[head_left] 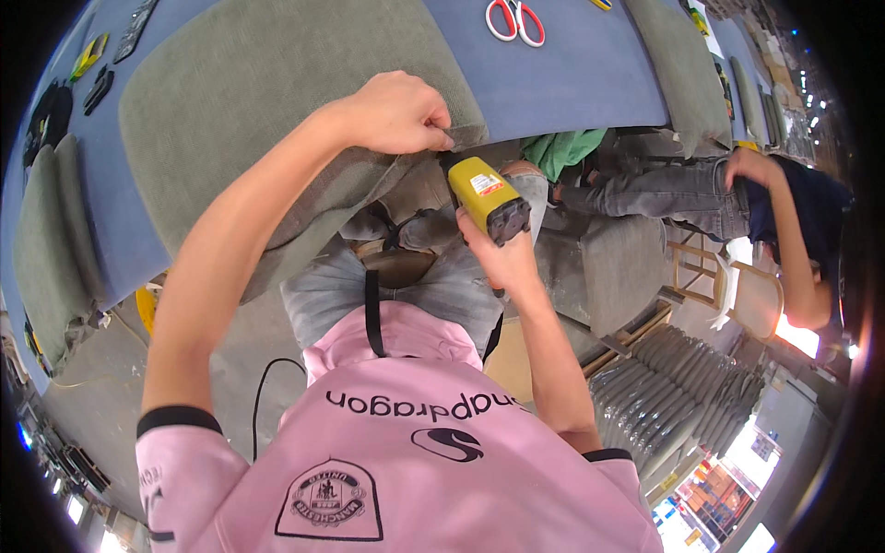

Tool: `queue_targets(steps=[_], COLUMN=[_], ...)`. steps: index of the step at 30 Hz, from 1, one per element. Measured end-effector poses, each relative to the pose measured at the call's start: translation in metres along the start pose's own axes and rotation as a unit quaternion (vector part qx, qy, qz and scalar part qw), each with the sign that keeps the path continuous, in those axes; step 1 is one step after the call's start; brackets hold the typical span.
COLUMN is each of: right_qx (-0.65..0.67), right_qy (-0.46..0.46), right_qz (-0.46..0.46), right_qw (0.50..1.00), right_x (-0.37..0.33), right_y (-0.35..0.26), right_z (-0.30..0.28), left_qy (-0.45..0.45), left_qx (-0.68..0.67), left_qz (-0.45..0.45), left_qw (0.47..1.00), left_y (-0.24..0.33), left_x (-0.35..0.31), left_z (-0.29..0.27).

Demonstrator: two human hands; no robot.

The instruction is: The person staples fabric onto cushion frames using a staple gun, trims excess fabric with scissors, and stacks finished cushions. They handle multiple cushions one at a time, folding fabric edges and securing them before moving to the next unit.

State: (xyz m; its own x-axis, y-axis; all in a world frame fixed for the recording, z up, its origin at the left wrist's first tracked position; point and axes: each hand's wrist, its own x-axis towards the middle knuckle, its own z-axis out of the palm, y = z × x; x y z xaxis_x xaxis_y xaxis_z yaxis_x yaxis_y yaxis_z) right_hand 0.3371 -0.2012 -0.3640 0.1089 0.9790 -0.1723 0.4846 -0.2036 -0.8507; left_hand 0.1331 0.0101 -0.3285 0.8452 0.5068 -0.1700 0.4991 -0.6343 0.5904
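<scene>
A large grey-green padded fabric panel [277, 101] lies on the blue tabletop [562, 92], its loose edge hanging over the near side. Bent over its near right corner is my left hand [401, 115], thumb and fingers pinched together on the fabric edge. My right hand [498, 253] is wrapped around a yellow-and-black handheld power tool [489, 189] below that corner. The tool's black front end points up at the fabric edge, close to my left fingertips. Whether it touches the cloth, I cannot tell.
Red-and-white scissors [516, 20] lie beyond the tool. More grey panels rest at the left [55, 258] and right [682, 74]. Another person [793, 203] sits at the right, near a stack of plastic-wrapped grey pieces [678, 396]. A green cloth [562, 152] hangs below the table edge.
</scene>
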Motion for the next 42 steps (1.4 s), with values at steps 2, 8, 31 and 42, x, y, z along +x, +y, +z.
queue_targets(steps=[2,8,31,42], right_qx=[-0.004,0.019,0.017,-0.051], right_qy=[0.006,0.040,0.009,0.028], right_qz=[0.008,0.006,-0.002,-0.063], right_qw=[1.000,0.999,1.000,0.996], right_x=[0.004,-0.008,-0.008,-0.012], right_y=[0.005,-0.016,-0.015,0.015], right_z=[-0.002,0.001,0.011,0.022], left_qy=[-0.027,-0.006,-0.015,0.006], left_qx=[0.015,0.137,0.151,-0.072], left_qz=[-0.005,0.088,0.080,0.068], left_qw=[1.000,0.987,0.985,0.995], left_y=[0.011,0.011,0.003,-0.022], left_x=[0.000,-0.014,-0.018,-0.010], left_z=[-0.012,-0.009,-0.011,0.001])
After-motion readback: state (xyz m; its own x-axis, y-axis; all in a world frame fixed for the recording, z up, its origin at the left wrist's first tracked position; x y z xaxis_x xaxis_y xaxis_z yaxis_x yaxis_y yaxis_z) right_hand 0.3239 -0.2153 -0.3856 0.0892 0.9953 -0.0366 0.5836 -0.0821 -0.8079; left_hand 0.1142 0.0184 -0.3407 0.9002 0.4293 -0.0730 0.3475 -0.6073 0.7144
